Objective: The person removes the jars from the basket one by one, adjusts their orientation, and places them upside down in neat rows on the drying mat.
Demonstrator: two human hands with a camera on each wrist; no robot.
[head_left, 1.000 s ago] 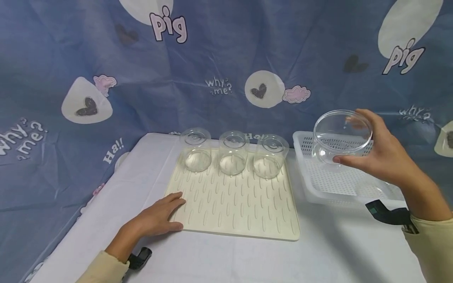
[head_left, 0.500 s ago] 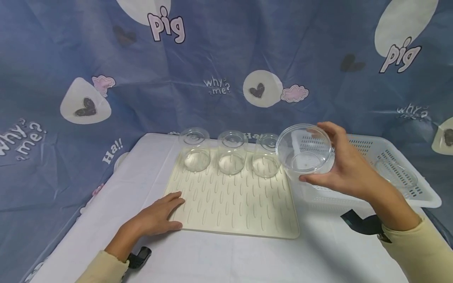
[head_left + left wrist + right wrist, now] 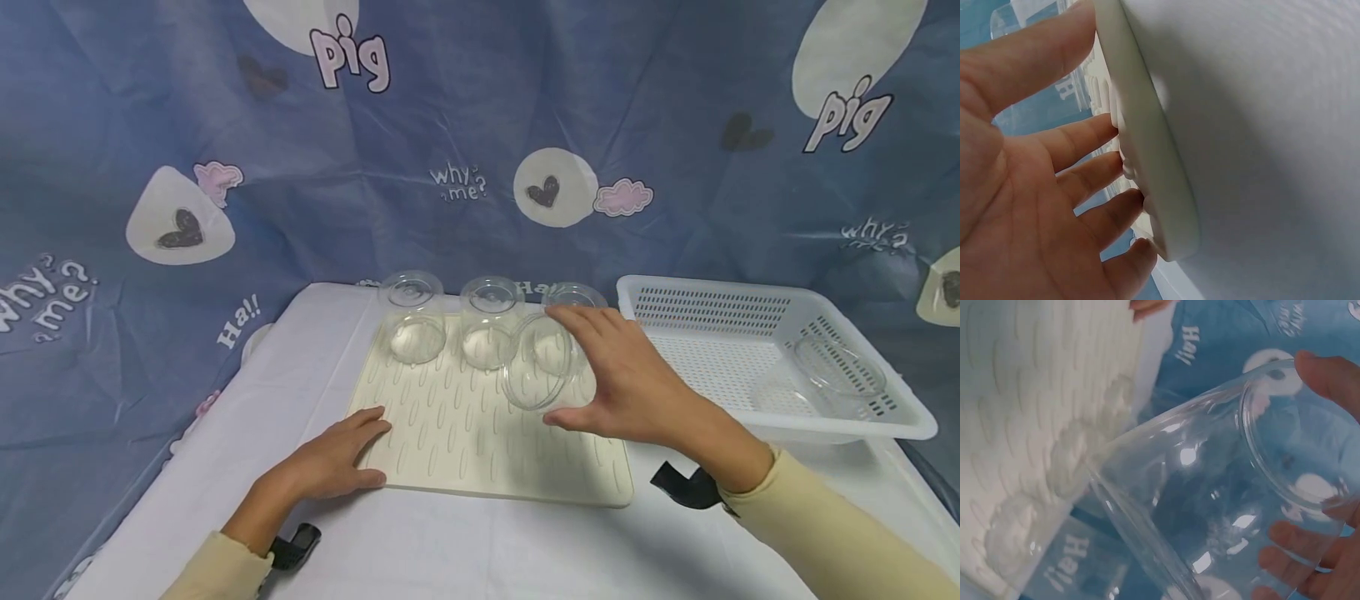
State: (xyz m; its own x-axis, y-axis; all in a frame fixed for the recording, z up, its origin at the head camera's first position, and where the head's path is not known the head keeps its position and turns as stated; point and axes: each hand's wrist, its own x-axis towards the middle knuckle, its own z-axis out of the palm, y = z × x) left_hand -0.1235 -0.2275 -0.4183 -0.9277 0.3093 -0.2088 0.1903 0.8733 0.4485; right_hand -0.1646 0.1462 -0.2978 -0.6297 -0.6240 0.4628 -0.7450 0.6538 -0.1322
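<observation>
A clear plastic cup (image 3: pixel 531 385) is held tilted over the back right of the cream ridged mat (image 3: pixel 465 454). My right hand (image 3: pixel 633 383) grips it round the side, thumb on one side and fingers on the other; in the right wrist view the cup (image 3: pixel 1191 469) fills the middle. Three like cups stand mouth down in a row along the mat's back: a left cup (image 3: pixel 412 312), a middle cup (image 3: pixel 491 312) and a right cup (image 3: pixel 573 293), partly hidden behind my right hand. My left hand (image 3: pixel 330 460) rests at the mat's front left corner, fingers relaxed on its edge.
To the right stands a white perforated basket (image 3: pixel 705 292), another clear cup (image 3: pixel 836 371) lying inside it. A white cloth (image 3: pixel 420 550) covers the table. Behind hangs a blue printed curtain (image 3: pixel 450 100).
My right hand has carried the cup leftward and down, from above the basket to over the mat, turning its rim to the left. My left hand has stayed in place.
</observation>
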